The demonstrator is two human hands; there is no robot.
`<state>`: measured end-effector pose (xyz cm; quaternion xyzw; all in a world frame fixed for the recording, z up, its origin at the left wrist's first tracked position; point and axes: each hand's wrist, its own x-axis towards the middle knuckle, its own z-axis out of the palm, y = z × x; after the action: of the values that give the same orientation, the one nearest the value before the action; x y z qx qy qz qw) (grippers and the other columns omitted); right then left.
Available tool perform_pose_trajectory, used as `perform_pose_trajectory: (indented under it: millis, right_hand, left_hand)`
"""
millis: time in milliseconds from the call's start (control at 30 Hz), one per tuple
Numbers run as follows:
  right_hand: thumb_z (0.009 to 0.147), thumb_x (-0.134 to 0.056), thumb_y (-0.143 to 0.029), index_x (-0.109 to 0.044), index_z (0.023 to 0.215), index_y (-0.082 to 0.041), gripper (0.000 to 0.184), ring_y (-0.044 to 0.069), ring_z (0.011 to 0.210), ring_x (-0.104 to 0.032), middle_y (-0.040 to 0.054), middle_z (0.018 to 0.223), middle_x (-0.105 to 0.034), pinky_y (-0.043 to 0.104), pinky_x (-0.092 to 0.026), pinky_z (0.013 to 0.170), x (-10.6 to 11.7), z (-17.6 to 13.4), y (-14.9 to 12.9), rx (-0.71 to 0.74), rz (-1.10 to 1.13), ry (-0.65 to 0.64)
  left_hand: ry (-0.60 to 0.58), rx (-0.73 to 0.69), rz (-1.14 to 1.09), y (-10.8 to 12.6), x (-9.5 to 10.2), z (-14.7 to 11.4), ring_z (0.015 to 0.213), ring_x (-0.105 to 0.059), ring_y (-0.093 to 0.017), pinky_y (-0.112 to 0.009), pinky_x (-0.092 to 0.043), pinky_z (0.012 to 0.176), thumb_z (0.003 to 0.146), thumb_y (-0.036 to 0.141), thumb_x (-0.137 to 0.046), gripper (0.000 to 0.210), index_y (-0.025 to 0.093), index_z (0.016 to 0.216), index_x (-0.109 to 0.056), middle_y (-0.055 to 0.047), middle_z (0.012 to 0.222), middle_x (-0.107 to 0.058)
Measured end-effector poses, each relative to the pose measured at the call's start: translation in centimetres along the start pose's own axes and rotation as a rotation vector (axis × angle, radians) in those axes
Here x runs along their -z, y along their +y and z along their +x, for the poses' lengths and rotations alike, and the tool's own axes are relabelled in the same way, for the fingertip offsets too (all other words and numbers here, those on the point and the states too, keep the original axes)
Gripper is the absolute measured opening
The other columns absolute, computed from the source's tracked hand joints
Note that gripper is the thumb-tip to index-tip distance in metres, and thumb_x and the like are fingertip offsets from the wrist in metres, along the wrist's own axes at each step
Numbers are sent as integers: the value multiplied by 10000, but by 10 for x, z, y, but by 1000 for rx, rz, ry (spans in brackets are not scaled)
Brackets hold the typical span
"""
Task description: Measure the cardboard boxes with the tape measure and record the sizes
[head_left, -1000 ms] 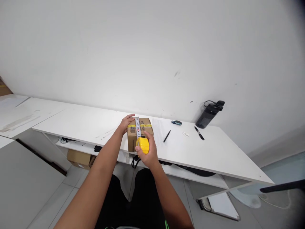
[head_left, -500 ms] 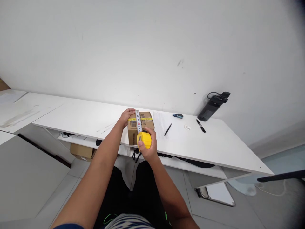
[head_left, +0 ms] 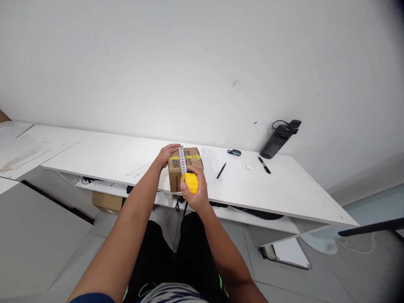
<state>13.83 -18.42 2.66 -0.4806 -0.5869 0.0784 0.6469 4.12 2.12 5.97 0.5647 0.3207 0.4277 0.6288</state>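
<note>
1. Long, flat white desk [head_left: 252,193], running beneath and off to both sides of the brown, printed cardboard box [head_left: 191,162].
2. Box itself: banded with a yellow strip, resting at the desk's front edge, between both hands.
3. Well to the right of the box: dark, translucent plastic bottle [head_left: 275,143] with a black looped lid.
4. Just right of the box: flat white sheet of paper [head_left: 210,160].
5. At the box's near side: bare right hand [head_left: 199,191], clamped round a rounded yellow tape measure [head_left: 191,183].
6. At the box's left far corner: bare left hand [head_left: 166,156], fingers by the end of the silvery, numbered metal blade [head_left: 182,159]; cannot tell whether pinched on that end.
7. Blade: lying front to back over the box's top. Barely changed within the last second: same strip covered, both hands still in place, only the view slightly shifted. Meaning, as a judgement: a steady hold, blade kept in line.
8. Right of the box, past the paper: slim black pen [head_left: 221,170], then dark oval fob [head_left: 234,152].
</note>
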Motion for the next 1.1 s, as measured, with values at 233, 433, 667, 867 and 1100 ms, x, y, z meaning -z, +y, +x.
perform_pose_trajectory:
  millis: [233, 433, 667, 867, 1100]
  right_hand:
    - [835, -617, -504, -537, 1251, -238, 500, 299, 1030, -616, 120, 1193, -638, 507, -524, 895, 3, 10, -7, 2, -58, -24]
    - [804, -666, -501, -572, 1208, -234, 493, 308, 1059, -611, 110, 1179, -663, 521, -501, 938, 1, 23, -9, 37, -107, -67]
    - [812, -636, -483, -586, 1151, -224, 430, 289, 1022, -636, 104, 1113, -678, 507, -517, 924, -7, 42, 4, 33, -70, -70]
    - [812, -626, -472, -599, 1127, -240, 392, 297, 1052, -626, 88, 1087, -684, 590, -409, 1056, -7, 47, 1, 113, -131, -85]
    - [817, -621, -491, -591, 1160, -240, 426, 294, 1088, -615, 87, 1128, -684, 541, -444, 1032, -5, 43, 0, 64, -140, -101]
  left_hand:
    - [-2, -79, 149, 1, 3, -2, 923, -674, -229, -318, -558, 780, 740, 359, -729, 243, 181, 903, -754, -88, 1088, -732]
    - [-6, 8, 140, 7, 4, -2, 816, -676, -217, -322, -546, 741, 706, 388, -825, 290, 179, 862, -696, -58, 861, -726]
    - [-81, 51, 216, 19, 5, -2, 744, -665, -205, -321, -531, 691, 657, 333, -862, 274, 195, 821, -690, -52, 819, -717]
    - [-61, 60, 257, 20, 3, 0, 767, -662, -205, -321, -518, 704, 657, 340, -858, 270, 191, 814, -698, -62, 864, -722]
    - [-38, 72, 247, 14, 6, 3, 742, -648, -198, -328, -516, 700, 660, 320, -846, 253, 188, 809, -690, -61, 862, -716]
